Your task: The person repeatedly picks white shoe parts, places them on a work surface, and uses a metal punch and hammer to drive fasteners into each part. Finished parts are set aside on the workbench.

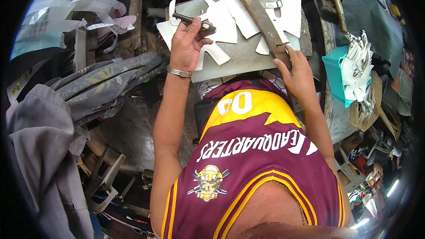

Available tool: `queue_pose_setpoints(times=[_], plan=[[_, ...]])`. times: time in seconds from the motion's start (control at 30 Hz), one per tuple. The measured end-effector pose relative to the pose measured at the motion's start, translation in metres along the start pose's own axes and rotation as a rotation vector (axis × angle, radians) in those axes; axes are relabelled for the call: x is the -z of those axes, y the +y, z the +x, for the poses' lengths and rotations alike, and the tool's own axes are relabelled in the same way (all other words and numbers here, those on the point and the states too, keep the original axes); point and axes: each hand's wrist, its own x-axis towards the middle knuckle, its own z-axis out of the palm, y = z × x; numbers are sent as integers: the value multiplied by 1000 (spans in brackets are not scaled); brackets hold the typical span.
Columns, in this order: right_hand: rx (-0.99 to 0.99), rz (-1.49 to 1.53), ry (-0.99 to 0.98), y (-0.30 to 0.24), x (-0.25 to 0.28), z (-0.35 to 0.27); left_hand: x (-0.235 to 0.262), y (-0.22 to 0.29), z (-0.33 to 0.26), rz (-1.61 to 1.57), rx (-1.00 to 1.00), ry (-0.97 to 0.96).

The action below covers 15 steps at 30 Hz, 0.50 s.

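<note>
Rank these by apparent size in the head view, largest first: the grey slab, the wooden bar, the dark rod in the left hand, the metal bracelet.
1. Grey slab
2. Wooden bar
3. Dark rod, gripped by the left hand
4. Metal bracelet

Fisheye bending makes sizes approximate.

We count two hands: a left hand and a right hand. We see one dark punch tool, one wooden stick, one grey slab and one bracelet.
</note>
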Motion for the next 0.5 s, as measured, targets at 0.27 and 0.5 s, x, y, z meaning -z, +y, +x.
queue_pose_setpoints(times=[0.27,0.5], plan=[[60,225,83,-44,55,12,-41,-5,-15,158,-18,26],[209,653,-94,-95,-5,50,-58,-4,-39,420,-129,18]])
